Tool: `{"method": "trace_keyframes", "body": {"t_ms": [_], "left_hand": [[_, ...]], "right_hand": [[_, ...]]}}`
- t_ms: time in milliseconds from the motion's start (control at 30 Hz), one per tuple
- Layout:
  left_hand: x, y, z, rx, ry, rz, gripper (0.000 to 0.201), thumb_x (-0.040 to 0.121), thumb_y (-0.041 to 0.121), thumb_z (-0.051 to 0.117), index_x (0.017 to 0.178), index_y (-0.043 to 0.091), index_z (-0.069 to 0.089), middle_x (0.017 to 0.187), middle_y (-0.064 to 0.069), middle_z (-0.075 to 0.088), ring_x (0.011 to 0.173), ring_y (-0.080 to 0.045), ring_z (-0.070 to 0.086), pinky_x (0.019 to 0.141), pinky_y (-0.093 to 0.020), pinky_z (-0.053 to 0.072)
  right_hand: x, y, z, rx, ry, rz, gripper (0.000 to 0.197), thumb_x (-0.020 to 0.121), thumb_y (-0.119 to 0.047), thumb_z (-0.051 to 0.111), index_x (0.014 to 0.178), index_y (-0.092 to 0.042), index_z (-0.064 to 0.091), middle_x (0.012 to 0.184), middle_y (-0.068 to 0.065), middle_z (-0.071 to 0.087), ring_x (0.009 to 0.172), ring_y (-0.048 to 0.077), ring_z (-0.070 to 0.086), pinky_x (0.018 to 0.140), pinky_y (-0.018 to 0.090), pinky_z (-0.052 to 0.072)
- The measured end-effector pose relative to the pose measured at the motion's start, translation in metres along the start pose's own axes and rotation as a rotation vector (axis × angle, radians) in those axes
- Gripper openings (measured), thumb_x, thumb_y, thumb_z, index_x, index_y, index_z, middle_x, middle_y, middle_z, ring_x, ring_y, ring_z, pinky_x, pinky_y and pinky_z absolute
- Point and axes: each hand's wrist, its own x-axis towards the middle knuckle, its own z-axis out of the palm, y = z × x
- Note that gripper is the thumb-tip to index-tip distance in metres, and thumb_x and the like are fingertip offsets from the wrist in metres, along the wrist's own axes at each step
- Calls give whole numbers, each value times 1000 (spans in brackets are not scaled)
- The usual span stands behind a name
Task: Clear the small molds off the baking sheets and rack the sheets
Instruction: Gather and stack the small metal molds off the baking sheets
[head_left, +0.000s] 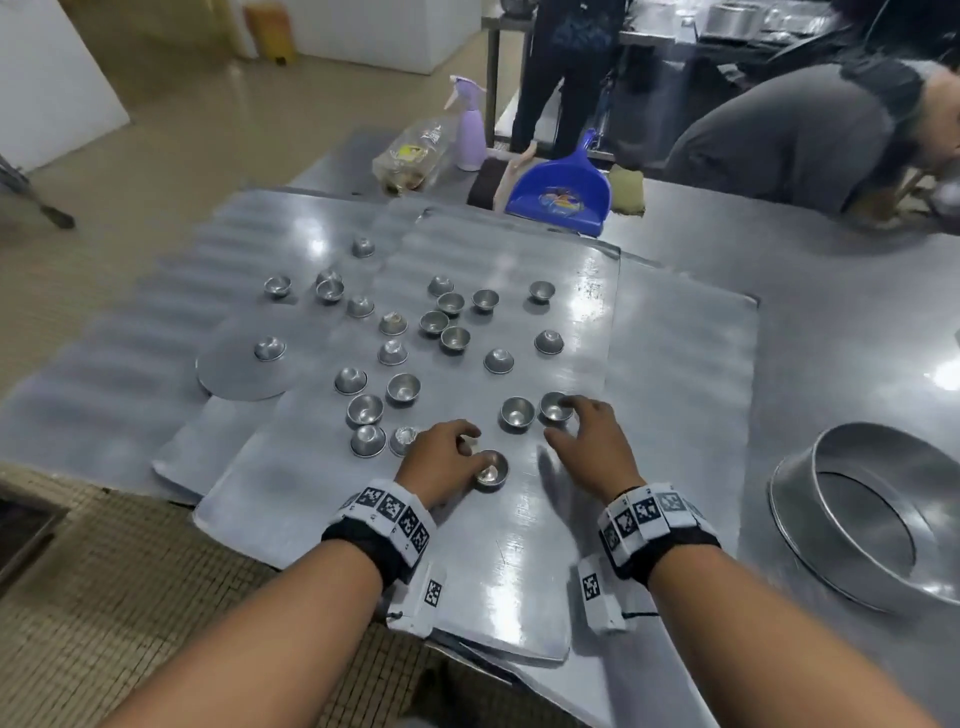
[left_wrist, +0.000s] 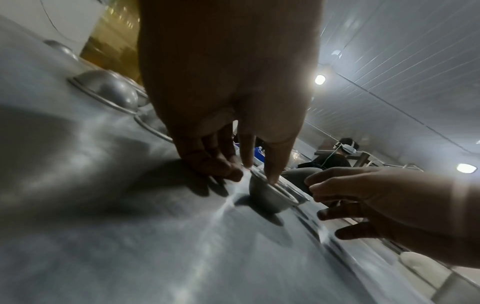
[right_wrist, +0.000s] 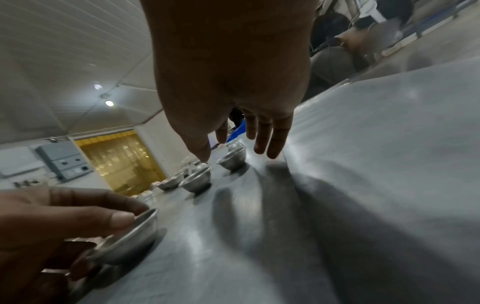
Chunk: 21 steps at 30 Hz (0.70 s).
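Note:
Several small round metal molds (head_left: 402, 388) lie scattered over overlapping flat baking sheets (head_left: 519, 561); some stand upright, some are upside down. My left hand (head_left: 467, 449) pinches the rim of the nearest mold (head_left: 491, 470), which still sits on the top sheet. The right wrist view shows its thumb (right_wrist: 116, 220) on that mold's rim (right_wrist: 130, 236). My right hand (head_left: 566, 421) hovers with spread, straight fingers over another upright mold (head_left: 555, 406) and holds nothing. A third mold (head_left: 517, 413) sits just left of it.
A large round cake tin (head_left: 872, 514) stands at the table's right. A blue dustpan (head_left: 561, 192), a purple spray bottle (head_left: 470, 130) and a plastic bottle (head_left: 415, 156) sit at the back. A round metal disc (head_left: 234, 374) lies left. A person (head_left: 779, 130) bends over at the far right.

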Motion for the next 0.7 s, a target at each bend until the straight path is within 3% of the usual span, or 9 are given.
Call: {"method": "trace_keyframes", "body": {"t_ms": [67, 133, 233, 400, 500, 533, 600, 700], "left_hand": [[11, -1, -6, 169, -73, 80, 26, 84, 35, 75, 106, 21, 74, 98, 4, 71, 94, -14, 65, 79, -25, 47], [17, 0, -10, 208, -128, 110, 11, 86, 27, 72, 94, 19, 75, 91, 3, 71, 91, -16, 66, 75, -25, 46], [22, 0, -14, 211, -138, 142, 3, 90, 20, 66, 89, 18, 68, 89, 2, 67, 88, -18, 62, 69, -26, 43], [25, -6, -20, 64, -130, 119, 8, 87, 13, 64, 87, 11, 57, 87, -1, 63, 80, -17, 62, 61, -27, 48], [22, -7, -23, -168, -191, 56, 13, 87, 0, 65, 95, 0, 55, 83, -12, 63, 59, -8, 66, 47, -16, 48], [20, -7, -24, -243, -219, 32, 16, 87, -4, 65, 100, -3, 56, 84, -16, 64, 56, -7, 67, 48, -15, 49], [21, -9, -23, -349, -267, 8, 21, 85, -7, 67, 106, -6, 62, 96, -23, 67, 71, -19, 73, 58, -23, 58], [24, -12, -21, -314, -311, 42, 14, 83, -2, 70, 96, -1, 73, 97, -23, 73, 87, -32, 75, 74, -37, 63]], "right_hand": [[6, -2, 6, -43, -15, 50, 50, 90, -29, 65, 138, -24, 51, 145, 8, 42, 128, 29, 50, 104, 40, 42], [10, -3, 11, -87, -16, 92, 51, 91, -31, 64, 140, -23, 51, 146, 9, 41, 131, 31, 47, 106, 42, 42], [12, -5, 17, -157, -10, 136, 44, 94, -37, 61, 134, -19, 58, 143, 11, 45, 130, 33, 45, 106, 44, 43], [5, -10, 31, -198, 51, 131, 20, 95, -37, 59, 108, -26, 68, 133, 6, 54, 122, 30, 44, 99, 43, 45], [2, -10, 34, -196, 90, 128, 15, 95, -35, 59, 105, -26, 64, 126, 5, 59, 118, 30, 46, 91, 39, 45], [1, -10, 35, -172, 98, 131, 15, 94, -35, 61, 106, -25, 61, 122, 7, 60, 116, 30, 48, 87, 37, 44], [1, -10, 36, -97, 108, 166, 27, 92, -35, 66, 113, -23, 53, 117, 10, 62, 113, 32, 54, 84, 36, 45], [0, -9, 35, -66, 101, 197, 60, 91, -36, 68, 142, -17, 43, 130, 15, 59, 122, 34, 52, 97, 43, 47]]}}
